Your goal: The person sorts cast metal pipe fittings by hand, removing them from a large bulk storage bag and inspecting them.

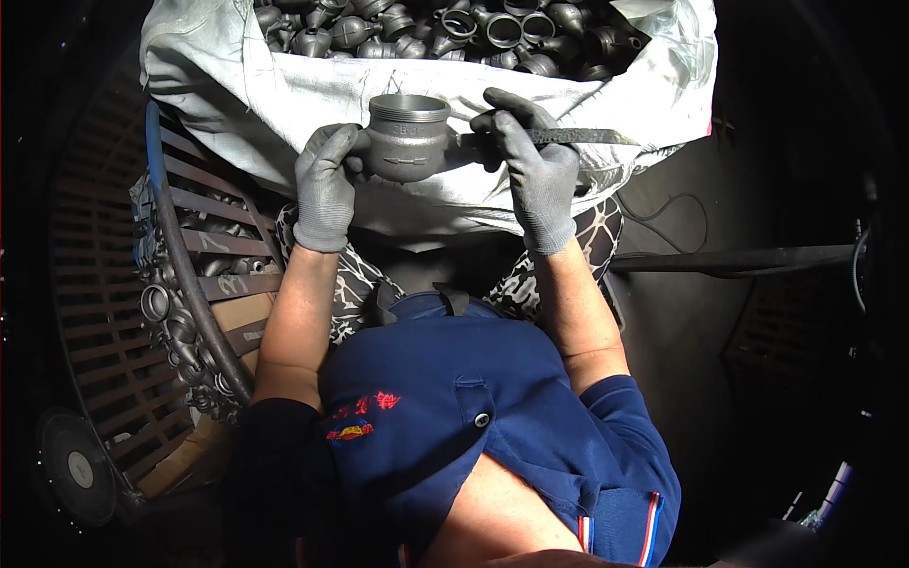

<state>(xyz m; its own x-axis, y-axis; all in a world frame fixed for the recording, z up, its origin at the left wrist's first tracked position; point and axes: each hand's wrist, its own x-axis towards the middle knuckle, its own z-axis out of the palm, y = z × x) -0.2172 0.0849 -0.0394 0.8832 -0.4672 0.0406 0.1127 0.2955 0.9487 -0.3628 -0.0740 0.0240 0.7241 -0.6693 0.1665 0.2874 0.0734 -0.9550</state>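
large white sack (284, 95) at 12 o'clock, full of grey cast pipe fittings (454, 28); slatted metal rack (208, 237) at 9 o'clock.

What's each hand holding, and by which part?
Left hand grips the grey metal pipe fitting by its left side. Right hand holds a flat dark metal tool near one end, its tip toward the fitting.

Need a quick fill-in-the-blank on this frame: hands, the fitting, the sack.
1. Both hands wear ____ gloves.
2. The left hand holds a grey metal fitting with its open end facing ____.
3. The right hand grips a flat, dark metal ____.
4. The white sack behind is full of metal ____.

Missing words: grey; up; strip; fittings
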